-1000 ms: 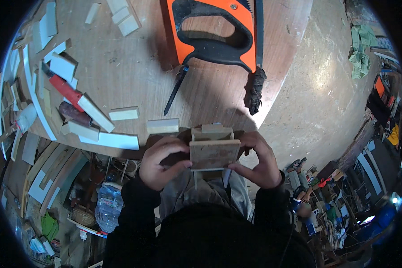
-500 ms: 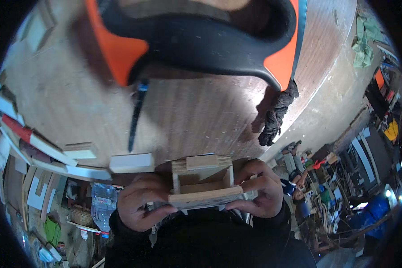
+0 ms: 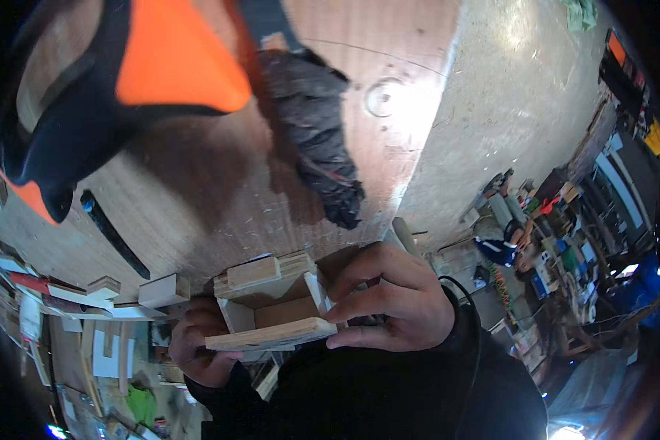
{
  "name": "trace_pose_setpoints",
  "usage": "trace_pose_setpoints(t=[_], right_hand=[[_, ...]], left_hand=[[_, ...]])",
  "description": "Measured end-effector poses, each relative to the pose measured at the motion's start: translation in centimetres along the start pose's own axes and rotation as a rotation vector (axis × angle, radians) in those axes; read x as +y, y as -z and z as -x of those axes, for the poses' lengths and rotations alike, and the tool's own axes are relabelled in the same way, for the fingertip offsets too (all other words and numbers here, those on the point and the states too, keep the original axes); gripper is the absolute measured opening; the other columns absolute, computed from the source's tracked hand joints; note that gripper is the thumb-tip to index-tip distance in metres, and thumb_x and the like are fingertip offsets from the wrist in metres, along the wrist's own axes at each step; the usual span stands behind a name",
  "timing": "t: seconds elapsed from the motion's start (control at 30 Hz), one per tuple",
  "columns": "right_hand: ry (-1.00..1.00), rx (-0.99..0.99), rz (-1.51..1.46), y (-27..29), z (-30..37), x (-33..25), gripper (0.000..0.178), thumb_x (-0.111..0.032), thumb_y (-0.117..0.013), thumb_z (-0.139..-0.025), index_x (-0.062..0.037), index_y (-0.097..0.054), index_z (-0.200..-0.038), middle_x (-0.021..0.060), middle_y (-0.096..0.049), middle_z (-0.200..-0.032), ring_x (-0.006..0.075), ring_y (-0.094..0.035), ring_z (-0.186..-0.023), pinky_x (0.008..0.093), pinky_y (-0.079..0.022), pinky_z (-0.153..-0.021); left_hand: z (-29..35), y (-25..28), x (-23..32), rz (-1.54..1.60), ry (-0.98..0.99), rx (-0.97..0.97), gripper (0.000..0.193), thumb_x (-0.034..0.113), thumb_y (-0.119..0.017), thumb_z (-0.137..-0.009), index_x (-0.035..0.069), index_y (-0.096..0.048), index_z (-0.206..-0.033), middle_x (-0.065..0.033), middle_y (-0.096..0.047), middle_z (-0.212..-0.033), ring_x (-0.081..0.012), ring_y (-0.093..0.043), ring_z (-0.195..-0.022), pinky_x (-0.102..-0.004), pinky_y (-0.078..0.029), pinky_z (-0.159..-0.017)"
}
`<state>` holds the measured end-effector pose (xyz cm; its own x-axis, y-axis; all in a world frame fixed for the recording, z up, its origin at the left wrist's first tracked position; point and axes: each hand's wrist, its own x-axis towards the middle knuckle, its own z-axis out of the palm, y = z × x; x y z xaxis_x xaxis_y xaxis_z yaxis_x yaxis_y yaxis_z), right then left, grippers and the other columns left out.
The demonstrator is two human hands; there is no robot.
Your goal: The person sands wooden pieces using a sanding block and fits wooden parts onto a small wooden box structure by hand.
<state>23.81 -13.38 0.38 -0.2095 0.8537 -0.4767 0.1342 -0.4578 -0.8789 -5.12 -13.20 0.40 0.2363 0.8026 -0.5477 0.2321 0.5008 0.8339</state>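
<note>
A small open-topped wooden box (image 3: 271,339) is held at the near edge of the brown workbench (image 3: 205,220). My left hand (image 3: 202,341) is closed on its left end, the fingers partly hidden behind the box. On the right end, my right hand (image 3: 396,297) grips with thumb below and fingers along the side. The box's inside shows bare wood. A small wooden block (image 3: 254,273) lies along its far wall. Just left of the box sits a pale wood block (image 3: 164,290).
A black and orange saw handle (image 3: 88,110) looms large at upper left. A dark crumpled cloth (image 3: 312,132) lies beyond the box, and a thin black stick (image 3: 115,235) lies left. Wood strips (image 3: 73,295) line the left edge. A person (image 3: 510,249) is beyond the bench at right, among clutter.
The view has swung to the right, so the saw handle, stick and cloth now appear farther left. The box stays in both hands and now tilts slightly, its right end higher in the picture.
</note>
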Motion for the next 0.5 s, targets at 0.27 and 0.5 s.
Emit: trace_pose_setpoints(t=[0.27,0.5], right_hand=[[0.002,0.051,-0.028,0.0,0.3,0.7,0.034,-0.024,-0.085,-0.071,-0.0125,-0.068,-0.098,0.0041,-0.063,-0.095,0.021,-0.064,-0.086,0.0327,-0.048,-0.07],[0.044,0.034,-0.029,0.3,0.5,0.6,0.033,-0.025,-0.084,-0.072,-0.0123,-0.068,-0.098,0.0043,-0.062,-0.096,0.0208,-0.063,-0.086,0.0334,-0.049,-0.069]], left_hand=[[0.9,0.4,-0.1,-0.115,0.074,0.014,0.042,0.038,-0.079,-0.075,0.002,-0.06,-0.086,-0.0082,-0.06,-0.082,-0.0211,-0.057,-0.078,-0.0362,-0.045,-0.073],[2.3,2.4,-0.6,-0.165,0.163,-0.027,0.061,0.048,-0.079,-0.077,-0.004,-0.058,-0.1,-0.0119,-0.063,-0.093,-0.0175,-0.062,-0.082,-0.0296,-0.051,-0.072]])
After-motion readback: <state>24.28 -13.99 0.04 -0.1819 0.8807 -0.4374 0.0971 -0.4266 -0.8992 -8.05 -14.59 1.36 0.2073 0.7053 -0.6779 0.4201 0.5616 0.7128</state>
